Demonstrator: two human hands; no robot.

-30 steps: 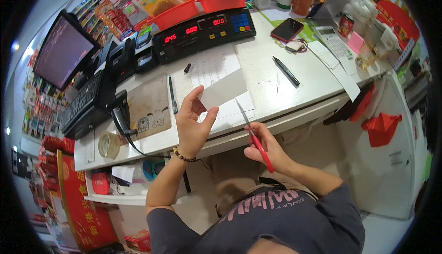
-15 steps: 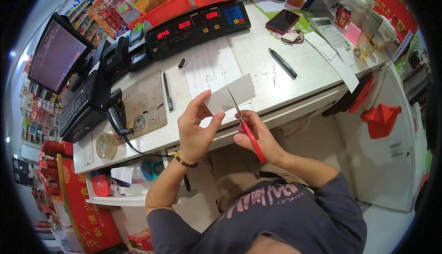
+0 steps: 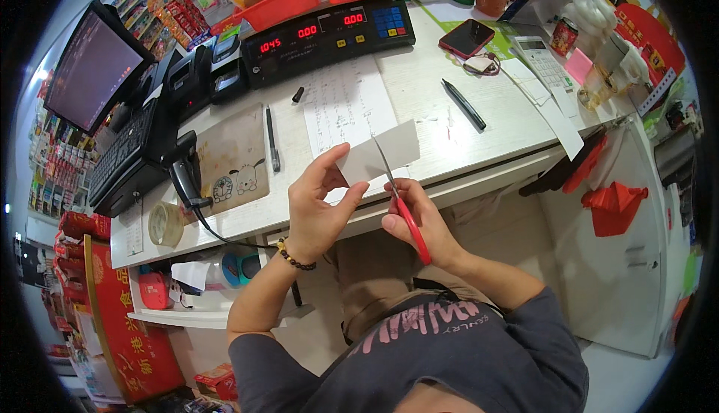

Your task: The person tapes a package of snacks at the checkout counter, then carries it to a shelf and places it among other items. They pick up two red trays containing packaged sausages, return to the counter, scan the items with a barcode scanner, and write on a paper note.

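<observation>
Near the counter's front edge, my left hand [image 3: 320, 202] grips a plain pale card [image 3: 398, 146] by its left end, thumb below and fingers behind. My right hand [image 3: 425, 218] is closed round the red handles of a pair of scissors [image 3: 408, 226]. Their blades point up and away from me and lie across the middle of the card; how deep the cut runs I cannot tell. Behind the card a handwritten sheet of paper [image 3: 346, 102] lies on the counter. A beaded bracelet [image 3: 293, 256] circles my left wrist.
A black scale [image 3: 329, 42] with red digits stands at the back, red baskets [image 3: 281, 10] behind it. Pens [image 3: 272, 140], a marker [image 3: 463, 104], a phone [image 3: 466, 38] and a calculator [image 3: 545, 61] lie around. On the left are a barcode scanner [image 3: 183, 173], tape [image 3: 165, 223] and an open drawer [image 3: 202, 314].
My view has shifted slightly, so the counter sits a little differently in the picture. Both hands keep nearly the same pose on the card and scissors.
</observation>
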